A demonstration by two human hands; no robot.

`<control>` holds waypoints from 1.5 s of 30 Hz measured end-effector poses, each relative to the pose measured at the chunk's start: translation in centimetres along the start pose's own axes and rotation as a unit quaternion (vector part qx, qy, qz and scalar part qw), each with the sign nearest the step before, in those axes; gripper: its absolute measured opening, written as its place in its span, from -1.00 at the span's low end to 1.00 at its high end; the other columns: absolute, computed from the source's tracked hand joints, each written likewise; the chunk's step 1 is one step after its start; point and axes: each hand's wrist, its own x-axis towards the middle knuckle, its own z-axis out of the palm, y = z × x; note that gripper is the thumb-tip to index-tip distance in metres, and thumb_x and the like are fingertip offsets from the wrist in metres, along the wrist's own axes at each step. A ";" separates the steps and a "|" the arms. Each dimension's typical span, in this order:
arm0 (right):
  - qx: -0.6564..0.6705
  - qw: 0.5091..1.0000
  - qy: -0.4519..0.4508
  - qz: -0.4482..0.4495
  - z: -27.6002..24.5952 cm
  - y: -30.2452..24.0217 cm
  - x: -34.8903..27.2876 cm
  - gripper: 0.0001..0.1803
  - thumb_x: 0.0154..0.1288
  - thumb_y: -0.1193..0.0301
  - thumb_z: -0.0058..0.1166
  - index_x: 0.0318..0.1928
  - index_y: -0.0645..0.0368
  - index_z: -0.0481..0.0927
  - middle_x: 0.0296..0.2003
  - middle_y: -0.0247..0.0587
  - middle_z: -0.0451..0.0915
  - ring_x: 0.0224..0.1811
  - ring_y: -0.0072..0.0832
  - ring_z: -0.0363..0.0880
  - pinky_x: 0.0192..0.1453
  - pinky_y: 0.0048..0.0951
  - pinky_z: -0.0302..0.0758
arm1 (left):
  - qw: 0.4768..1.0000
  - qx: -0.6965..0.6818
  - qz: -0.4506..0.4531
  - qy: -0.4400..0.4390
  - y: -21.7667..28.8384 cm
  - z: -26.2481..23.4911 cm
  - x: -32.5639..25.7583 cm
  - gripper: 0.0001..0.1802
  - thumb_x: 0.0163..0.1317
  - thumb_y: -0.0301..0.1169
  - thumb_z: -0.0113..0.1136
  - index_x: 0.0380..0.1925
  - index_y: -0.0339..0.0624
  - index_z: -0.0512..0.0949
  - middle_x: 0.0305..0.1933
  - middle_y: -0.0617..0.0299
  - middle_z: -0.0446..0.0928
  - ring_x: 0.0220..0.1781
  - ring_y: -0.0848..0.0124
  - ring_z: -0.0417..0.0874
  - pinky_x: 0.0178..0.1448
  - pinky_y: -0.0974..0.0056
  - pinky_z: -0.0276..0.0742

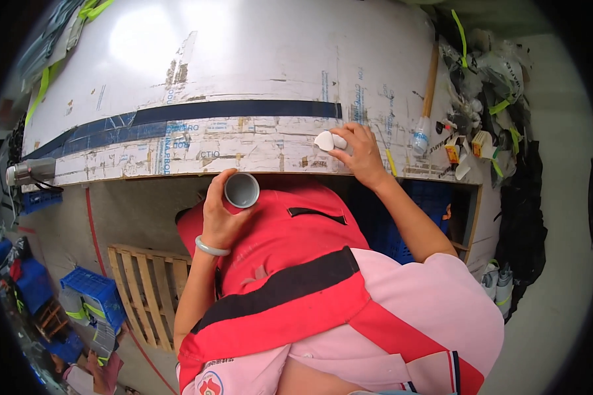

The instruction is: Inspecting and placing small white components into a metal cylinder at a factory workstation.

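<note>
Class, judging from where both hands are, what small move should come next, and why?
Probably bring the small white piece, pinched by the right hand on the worn white tabletop, towards the grey round pipe fitting, since the left hand holds it with its opening facing up.

A wooden pallet (145, 289) lies beside blue crates (89, 289); a wooden-handled tool (430, 82), perhaps a brush, rests on the table (244, 52).
</note>
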 end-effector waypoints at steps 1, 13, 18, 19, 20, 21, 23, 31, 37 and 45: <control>-0.013 1.000 -0.016 0.003 0.2 0.8 -0.4 -0.53 0.11 0.32 0.41 0.07 0.03 0.66 0.05 -0.21 0.52 0.14 -0.17 0.44 0.27 -0.21 0.37 | 1.000 -0.007 0.001 -0.011 0.2 0.5 0.1 -0.20 -0.10 -0.51 0.57 0.22 -0.24 0.44 0.15 0.03 0.56 0.20 0.11 0.61 0.31 0.15 0.51; 0.039 0.997 0.067 -0.007 0.1 -1.9 -0.4 -0.65 0.07 0.29 0.45 -0.08 -0.04 0.73 0.04 -0.32 0.54 0.22 -0.26 0.38 0.35 -0.16 0.21 | 0.996 0.021 0.031 -0.083 1.6 4.9 2.4 -0.23 -0.08 -0.49 0.55 0.22 -0.23 0.45 0.19 0.00 0.55 0.24 0.07 0.58 0.32 0.13 0.50; 0.078 0.991 0.026 -0.104 -1.4 -6.1 -0.4 -0.86 0.11 0.31 0.41 -0.31 -0.04 0.74 -0.23 -0.42 0.58 0.00 -0.35 0.48 0.17 -0.22 0.29 | 0.991 0.038 0.064 -0.116 2.3 7.1 4.0 -0.22 -0.10 -0.50 0.51 0.22 -0.21 0.44 0.18 -0.02 0.54 0.24 0.02 0.56 0.32 0.08 0.50; 0.055 0.992 -0.015 -0.110 -1.2 -6.4 -0.1 -0.88 0.12 0.33 0.39 -0.31 -0.02 0.74 -0.27 -0.41 0.58 -0.07 -0.33 0.50 0.12 -0.24 0.33 | 0.989 0.042 0.073 -0.125 2.5 7.5 4.3 -0.23 -0.09 -0.49 0.50 0.22 -0.21 0.44 0.18 -0.02 0.54 0.24 0.01 0.55 0.31 0.08 0.50; 0.032 0.991 -0.057 -0.115 -0.9 -6.5 0.1 -0.89 0.14 0.35 0.37 -0.31 0.00 0.73 -0.32 -0.39 0.58 -0.13 -0.32 0.51 0.06 -0.26 0.37 | 0.987 0.044 0.085 -0.132 2.7 7.9 4.6 -0.24 -0.08 -0.48 0.49 0.22 -0.21 0.44 0.17 -0.02 0.54 0.23 0.00 0.55 0.30 0.07 0.50; 0.052 0.990 -0.042 -0.123 -0.5 -6.5 0.2 -0.92 0.19 0.39 0.29 -0.30 0.05 0.72 -0.31 -0.29 0.62 -0.20 -0.26 0.60 -0.08 -0.27 0.51 | 0.985 0.049 0.104 -0.130 2.9 8.2 4.8 -0.25 -0.09 -0.49 0.47 0.21 -0.20 0.45 0.16 -0.04 0.54 0.22 -0.02 0.55 0.30 0.06 0.49; 0.069 0.985 -0.105 -0.120 0.2 -6.3 0.1 -0.93 0.20 0.39 0.26 -0.31 0.07 0.71 -0.30 -0.25 0.63 -0.21 -0.23 0.63 -0.12 -0.24 0.55 | 0.985 0.044 0.103 -0.135 3.3 8.9 5.0 -0.25 -0.09 -0.49 0.46 0.21 -0.19 0.45 0.16 -0.04 0.54 0.22 -0.03 0.54 0.30 0.06 0.49; -0.029 0.953 -0.285 -0.098 0.5 -5.7 -0.3 -0.91 0.27 0.43 0.13 -0.33 0.11 0.67 -0.37 -0.14 0.68 -0.26 -0.13 0.71 -0.20 -0.17 0.61 | 0.981 0.031 0.107 -0.161 3.5 10.7 4.6 -0.25 -0.11 -0.48 0.45 0.20 -0.19 0.45 0.16 -0.06 0.53 0.20 -0.05 0.54 0.28 0.06 0.50; 0.199 0.971 -0.129 0.027 -2.5 -3.5 0.1 -0.86 0.25 0.45 0.27 -0.19 0.20 0.73 -0.30 -0.11 0.73 -0.32 -0.30 0.70 -0.19 -0.37 0.58 | 0.988 -0.008 0.076 -0.137 3.1 11.1 4.8 -0.23 -0.09 -0.45 0.49 0.22 -0.19 0.44 0.16 -0.06 0.53 0.21 -0.04 0.56 0.28 0.07 0.51; 0.081 0.990 -0.083 0.086 -2.1 2.5 1.7 -0.86 0.28 0.45 0.26 -0.18 0.22 0.73 -0.26 -0.13 0.75 -0.32 -0.34 0.69 -0.18 -0.39 0.56 | 0.989 -0.004 0.070 -0.130 3.1 10.6 4.3 -0.20 -0.07 -0.45 0.56 0.24 -0.24 0.44 0.17 -0.03 0.54 0.22 0.07 0.59 0.32 0.14 0.49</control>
